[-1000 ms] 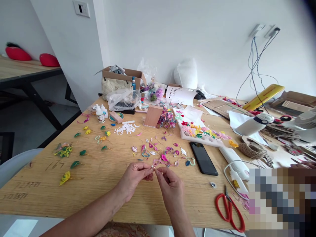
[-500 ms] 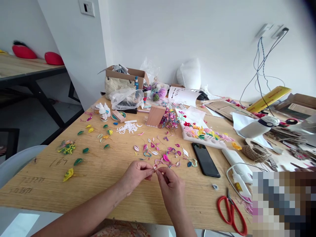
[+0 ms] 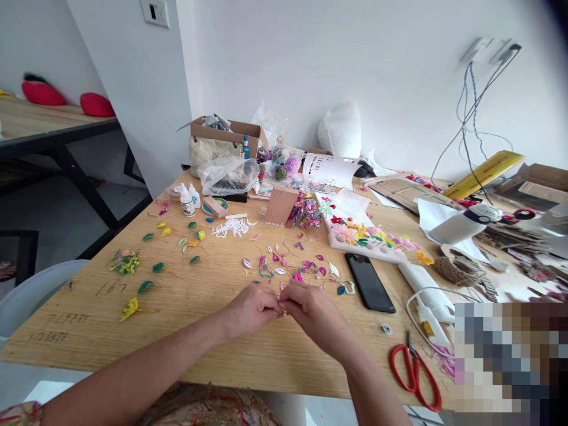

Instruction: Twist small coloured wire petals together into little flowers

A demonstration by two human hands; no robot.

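My left hand point(image 3: 251, 309) and my right hand point(image 3: 316, 310) meet fingertip to fingertip low over the wooden table point(image 3: 186, 331). Both are closed in a pinch on one tiny pale piece that the fingers almost wholly hide. Just beyond them lie several small paper petals point(image 3: 293, 267) in pink, purple and white. Green and yellow paper leaves point(image 3: 153, 269) are scattered to the left. A white foam block point(image 3: 368, 236) carrying colourful paper flowers lies behind the petals on the right.
A black phone point(image 3: 369, 283) lies right of my hands, red scissors point(image 3: 415, 378) near the front edge, a white glue gun point(image 3: 426, 296) beside them. Glue bottles point(image 3: 186, 201), a cardboard box point(image 3: 224, 139), bags and papers crowd the back. A blurred-out patch covers the lower right.
My hands have come closer together and dropped toward the table, my right hand turning so its back faces up. The view has shifted slightly.
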